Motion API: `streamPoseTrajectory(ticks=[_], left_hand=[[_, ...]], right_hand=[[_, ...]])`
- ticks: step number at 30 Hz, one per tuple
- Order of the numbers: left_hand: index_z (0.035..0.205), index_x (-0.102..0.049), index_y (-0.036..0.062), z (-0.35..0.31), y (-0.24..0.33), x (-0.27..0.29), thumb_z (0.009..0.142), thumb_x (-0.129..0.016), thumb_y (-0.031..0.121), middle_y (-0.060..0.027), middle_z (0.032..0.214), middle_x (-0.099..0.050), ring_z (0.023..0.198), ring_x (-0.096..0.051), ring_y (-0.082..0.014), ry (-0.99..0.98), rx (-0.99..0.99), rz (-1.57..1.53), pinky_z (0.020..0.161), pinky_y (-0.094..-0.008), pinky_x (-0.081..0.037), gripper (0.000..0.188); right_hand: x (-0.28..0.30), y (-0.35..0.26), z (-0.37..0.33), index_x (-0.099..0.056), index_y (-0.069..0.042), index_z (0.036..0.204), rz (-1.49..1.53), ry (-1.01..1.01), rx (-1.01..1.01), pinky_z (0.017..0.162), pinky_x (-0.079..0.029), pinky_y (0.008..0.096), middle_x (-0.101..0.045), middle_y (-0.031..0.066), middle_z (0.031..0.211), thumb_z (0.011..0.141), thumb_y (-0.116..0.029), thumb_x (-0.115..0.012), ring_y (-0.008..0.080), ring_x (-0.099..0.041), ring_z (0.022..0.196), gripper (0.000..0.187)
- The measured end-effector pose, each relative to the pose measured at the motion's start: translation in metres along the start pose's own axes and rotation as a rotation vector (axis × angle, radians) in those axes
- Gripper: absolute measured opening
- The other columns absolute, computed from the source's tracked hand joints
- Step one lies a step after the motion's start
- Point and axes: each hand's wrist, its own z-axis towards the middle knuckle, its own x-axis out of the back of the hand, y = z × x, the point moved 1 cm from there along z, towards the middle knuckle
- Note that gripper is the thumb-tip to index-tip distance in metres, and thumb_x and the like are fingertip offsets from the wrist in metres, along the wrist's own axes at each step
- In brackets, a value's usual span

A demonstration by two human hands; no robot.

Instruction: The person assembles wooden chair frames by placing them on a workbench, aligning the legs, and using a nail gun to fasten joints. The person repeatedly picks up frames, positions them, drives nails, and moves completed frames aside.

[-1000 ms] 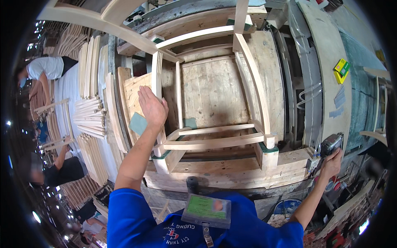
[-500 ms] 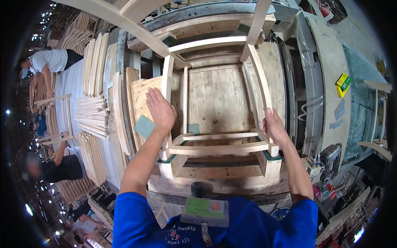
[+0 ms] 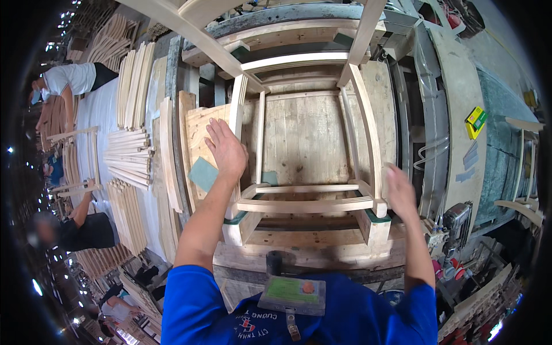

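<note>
A pale wooden chair frame [image 3: 305, 204] lies before me, its front rail towards me and its longer back posts rising at the far side. My left hand [image 3: 228, 154] rests flat against its left rail, fingers stretched out and thumb side by the wood. Just off the right rail, my right hand [image 3: 401, 192] is apart from the frame; motion blurs it, but its fingers look extended and nothing shows in them. Wooden blocks [image 3: 375, 231] with green pads bear the frame's near corners. Beside my left forearm lies a green pad [image 3: 203, 174] on a plywood board [image 3: 200, 127].
Stacks of pale wooden slats [image 3: 127, 158] cover a table to the left, where co-workers [image 3: 86, 230] stand. A yellow and green box [image 3: 475, 122] sits on the right-hand bench. Beyond it stands another wooden frame [image 3: 520, 167]. Metal machine rails flank the plank bed [image 3: 305, 135].
My right hand has let go of the frame's right rail and moved outward to the right. My left hand stays at the left rail. The view has shifted slightly.
</note>
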Motion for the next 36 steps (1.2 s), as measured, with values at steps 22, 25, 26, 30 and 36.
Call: streamPoseTrajectory(ticks=[22,25,26,30,36], left_hand=[[0.157,-0.023,-0.0138,-0.007,-0.005,-0.007,0.087,-0.062,0.003,-0.0369,0.166,-0.019,0.156,-0.016,-0.0532,0.014,0.007,0.029,0.126,-0.0649,-0.015,0.082],[0.157,-0.023,-0.0148,-0.007,-0.005,-0.002,0.089,-0.056,0.001,-0.0379,0.165,-0.019,0.156,-0.016,-0.0539,0.021,0.01,0.003,0.126,-0.0653,-0.014,0.077],[0.157,-0.023,-0.0148,-0.009,-0.007,-0.002,0.089,-0.056,0.001,-0.0379,0.165,-0.019,0.156,-0.016,-0.0539,0.023,0.012,0.011,0.126,-0.0653,-0.014,0.077],[0.157,-0.022,-0.0138,-0.008,-0.008,-0.002,0.088,-0.061,0.004,-0.0369,0.165,-0.02,0.156,-0.017,-0.0531,0.024,0.011,0.051,0.126,-0.0647,-0.016,0.081],[0.157,-0.022,-0.0133,-0.013,-0.007,-0.007,0.087,-0.065,0.006,-0.0363,0.165,-0.021,0.155,-0.019,-0.0526,0.047,-0.003,0.052,0.127,-0.0619,-0.018,0.085]], right_hand=[[0.107,0.079,-0.18,-0.053,0.007,0.139,-0.828,0.269,-0.207,0.103,-0.046,0.0523,-0.056,0.032,0.139,0.101,-0.011,-0.058,0.0485,-0.057,0.123,0.043],[0.088,0.056,-0.18,-0.057,0.005,0.136,-0.637,0.317,-0.085,0.102,-0.048,0.0518,-0.059,0.0289,0.134,0.099,-0.01,-0.061,0.0463,-0.059,0.12,0.04],[0.077,0.034,-0.18,-0.058,0.004,0.135,-0.548,0.279,-0.036,0.102,-0.048,0.0514,-0.061,0.0277,0.132,0.099,-0.01,-0.061,0.0453,-0.06,0.119,0.038],[0.014,-0.059,-0.191,-0.067,-0.001,0.122,-0.038,-0.05,0.243,0.095,-0.05,0.0479,-0.066,0.0204,0.116,0.095,-0.01,-0.065,0.0389,-0.063,0.108,0.029],[-0.045,-0.074,-0.221,-0.07,-0.006,0.118,-0.018,-0.489,0.563,0.086,-0.049,0.0436,-0.064,0.0114,0.103,0.083,-0.016,-0.077,0.0314,-0.062,0.095,0.037]])
